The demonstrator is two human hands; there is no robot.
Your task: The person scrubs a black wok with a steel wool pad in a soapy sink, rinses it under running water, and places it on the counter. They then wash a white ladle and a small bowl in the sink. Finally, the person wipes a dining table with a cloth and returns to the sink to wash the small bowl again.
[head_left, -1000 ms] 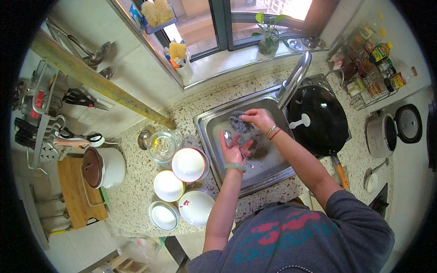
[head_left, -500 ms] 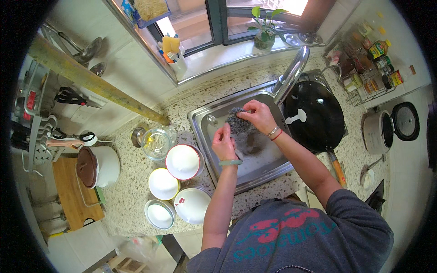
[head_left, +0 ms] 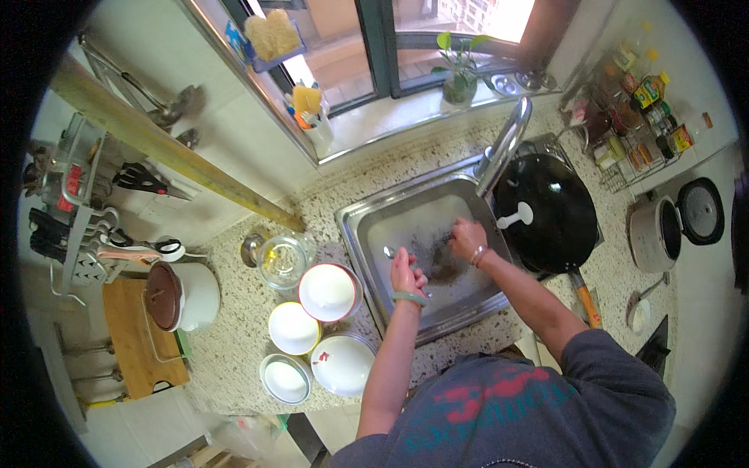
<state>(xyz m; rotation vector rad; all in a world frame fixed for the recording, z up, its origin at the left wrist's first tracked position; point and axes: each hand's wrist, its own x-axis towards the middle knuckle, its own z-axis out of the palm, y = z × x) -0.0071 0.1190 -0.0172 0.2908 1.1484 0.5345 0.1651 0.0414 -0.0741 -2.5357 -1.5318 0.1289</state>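
Both my hands are down in the steel sink (head_left: 367, 226). My left hand (head_left: 406, 274) grips a metal spoon (head_left: 390, 253), its bowl sticking out toward the left. My right hand (head_left: 467, 238) presses a dark scrubbing pad (head_left: 445, 269) against the spoon's other end, near the sink's middle. A green bangle sits on my left wrist. The curved steel tap (head_left: 504, 145) rises just behind my right hand.
Several white bowls (head_left: 328, 291) and a glass jar (head_left: 282, 259) stand on the speckled counter left of the sink. A black wok with lid (head_left: 550, 210) sits to the right, a rice cooker (head_left: 663, 226) beyond. A pot (head_left: 181, 295) and wooden board (head_left: 139, 339) lie at the far left.
My view has shifted, so the sink sits lower and more central. My hands stay in the sink, and the right hand has moved a little over the pad.
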